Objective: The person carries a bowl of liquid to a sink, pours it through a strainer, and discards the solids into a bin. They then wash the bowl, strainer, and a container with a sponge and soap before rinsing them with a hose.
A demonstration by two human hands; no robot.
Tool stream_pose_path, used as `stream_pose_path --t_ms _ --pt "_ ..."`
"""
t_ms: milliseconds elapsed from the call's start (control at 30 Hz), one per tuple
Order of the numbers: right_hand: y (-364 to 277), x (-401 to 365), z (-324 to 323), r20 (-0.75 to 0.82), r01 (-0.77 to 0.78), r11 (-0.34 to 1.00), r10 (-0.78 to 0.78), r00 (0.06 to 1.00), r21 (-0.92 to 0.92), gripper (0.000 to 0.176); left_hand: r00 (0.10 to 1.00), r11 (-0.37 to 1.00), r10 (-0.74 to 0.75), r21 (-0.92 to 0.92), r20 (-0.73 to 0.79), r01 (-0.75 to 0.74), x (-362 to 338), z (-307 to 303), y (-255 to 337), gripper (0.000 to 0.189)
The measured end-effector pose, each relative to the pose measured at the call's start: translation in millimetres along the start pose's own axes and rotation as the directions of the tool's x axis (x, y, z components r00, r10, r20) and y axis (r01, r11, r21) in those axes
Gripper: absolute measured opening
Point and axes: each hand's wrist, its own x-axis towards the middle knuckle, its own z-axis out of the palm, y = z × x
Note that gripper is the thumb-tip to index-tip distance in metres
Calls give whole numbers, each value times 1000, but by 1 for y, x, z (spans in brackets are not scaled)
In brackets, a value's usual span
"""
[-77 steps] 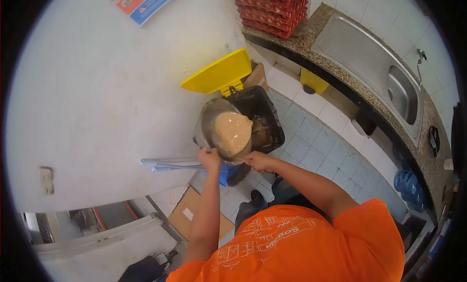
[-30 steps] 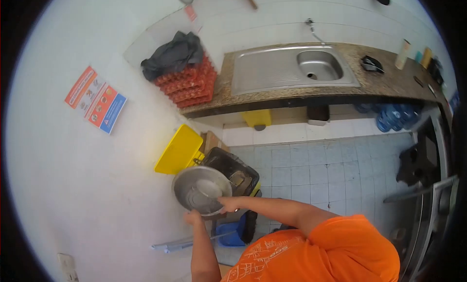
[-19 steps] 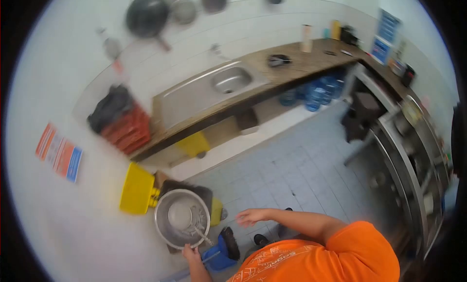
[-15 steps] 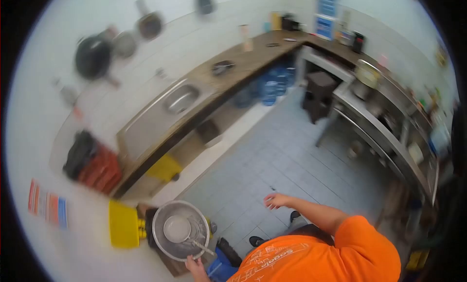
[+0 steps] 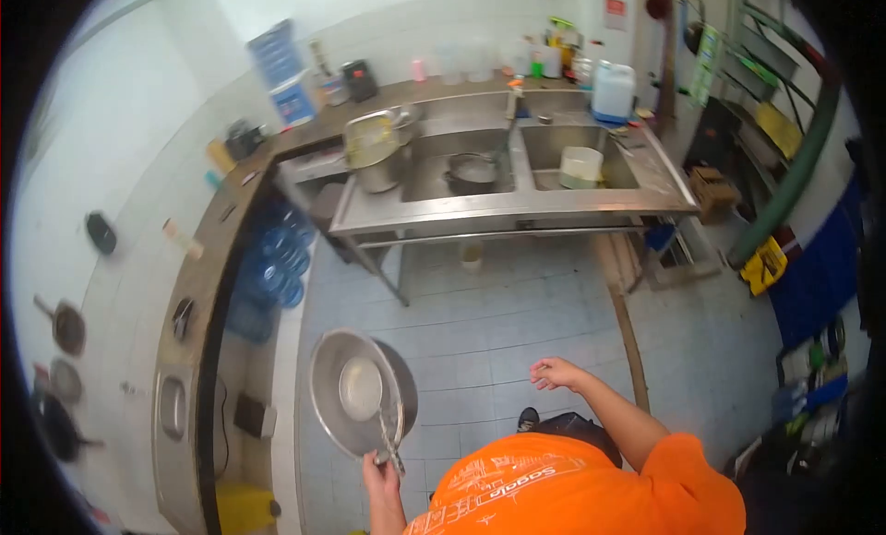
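My left hand (image 5: 383, 480) is closed on the near rim of a big metal basin (image 5: 325, 401), which is tilted and hangs over the floor. Inside the basin lies a smaller, pale round pan or strainer (image 5: 360, 387). Its long handle (image 5: 388, 433) reaches over the rim close to my left fingers. Out to the right, my right hand (image 5: 554, 374) is in the air above the tiles, fingers loosely bent and apart, holding nothing.
Ahead stands a steel double sink (image 5: 517, 203) with a large pot (image 5: 374, 157), a dark pan (image 5: 472, 173) and a white container (image 5: 581, 166). A counter (image 5: 208, 258) runs along the left, water bottles (image 5: 277, 263) beneath it. Green metal shelving (image 5: 784, 194) stands right.
My view has swung right to face the steel sink. The basin, previously beside the yellow bin at the left wall, is now carried over the open floor in my left hand.
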Motion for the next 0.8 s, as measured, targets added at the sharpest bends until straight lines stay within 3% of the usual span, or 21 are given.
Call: stream_pose_path --t_ms 100,233,300,333,400,433,533,700,800 --pt "8 -19 -64 -88 45 985 -30 996 168 38 999 996 -42 74 21 40 27 116 -48 33" --pt "-16 -37 -130 -154 151 955 -114 982 256 37 985 992 -100 91 140 88 73 212 -95 35" --pt "-26 -36 -155 -236 263 911 -192 952 318 37 950 931 -234 329 205 158 74 270 -103 35" --pt "-28 -33 -164 -245 259 907 -182 952 333 37 948 923 -245 346 201 165 90 285 -109 35" --pt "-43 -23 -186 -309 273 860 -144 940 430 37 971 905 -97 424 218 -5 132 331 -128 33" --pt "-48 -18 -196 -325 275 858 -136 936 434 37 965 913 -75 406 250 -34 120 370 -136 31" --pt "-65 -6 -240 -303 275 853 -146 942 443 37 946 886 -85 457 313 -72 128 462 -161 30" --pt "-114 38 -338 -394 266 891 -109 913 368 36 973 836 -49 542 226 -84 206 579 -205 17" --pt "-146 67 -398 -428 225 903 -51 902 366 36 958 799 -108 597 264 -75 255 641 -228 18"
